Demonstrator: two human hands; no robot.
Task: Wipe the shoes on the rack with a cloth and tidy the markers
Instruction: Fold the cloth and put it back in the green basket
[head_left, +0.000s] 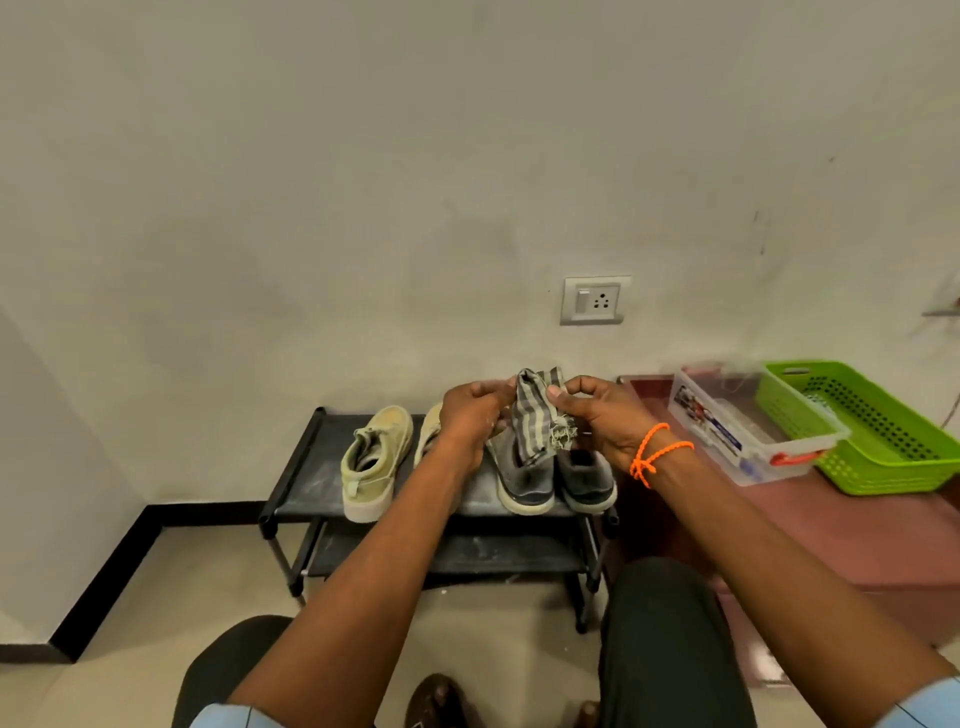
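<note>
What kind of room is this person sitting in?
Probably a home entryway or a corner of a room: a low shoe rack with shoes stands against a plain wall with a socket, beside a green basket.

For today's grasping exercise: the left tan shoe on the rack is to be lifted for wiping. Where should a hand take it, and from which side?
Grip the tan shoe at its heel collar, coming from the front and above. The heel faces the person, the opening gapes upward, so fingers probably slip inside there and the thumb presses the back.

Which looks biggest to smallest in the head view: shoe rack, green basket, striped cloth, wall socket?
1. shoe rack
2. green basket
3. striped cloth, held by the left hand and right hand
4. wall socket, though it sits farther back, so it is close to the cloth.
</note>
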